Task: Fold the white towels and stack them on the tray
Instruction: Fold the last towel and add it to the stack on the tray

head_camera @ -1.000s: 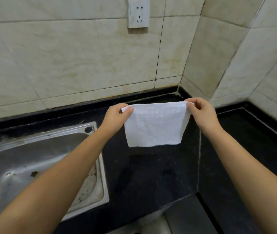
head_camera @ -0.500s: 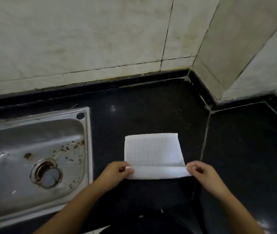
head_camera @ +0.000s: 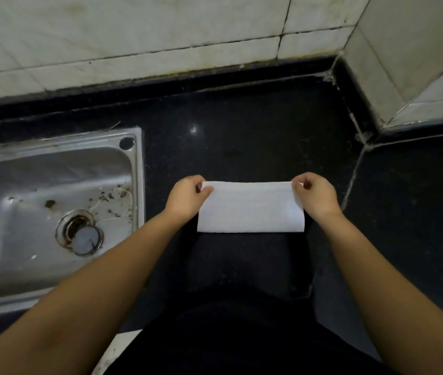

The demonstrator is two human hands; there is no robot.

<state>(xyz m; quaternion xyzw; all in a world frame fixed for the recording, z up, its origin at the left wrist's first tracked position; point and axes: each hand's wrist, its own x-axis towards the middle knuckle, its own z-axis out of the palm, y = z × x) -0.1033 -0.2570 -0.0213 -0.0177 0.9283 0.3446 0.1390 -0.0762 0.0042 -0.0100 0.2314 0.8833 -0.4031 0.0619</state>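
Observation:
A white towel [head_camera: 250, 209] lies on the black countertop [head_camera: 242, 136], folded into a wide, short rectangle. My left hand [head_camera: 186, 200] pinches its far left corner. My right hand [head_camera: 315, 196] pinches its far right corner. Both hands rest at the towel's far edge, with the folded edge nearest me. No tray shows in the head view.
A stainless steel sink [head_camera: 136, 171] with a drain plug [head_camera: 86, 238] and bits of debris sits at the left. Tiled walls [head_camera: 161, 36] meet in a corner at the back right. A seam [head_camera: 353, 180] runs through the countertop to the right of the towel.
The towel hung in the air between my hands, then was laid on the countertop. My hands carried its near edge over to the far edge, halving it.

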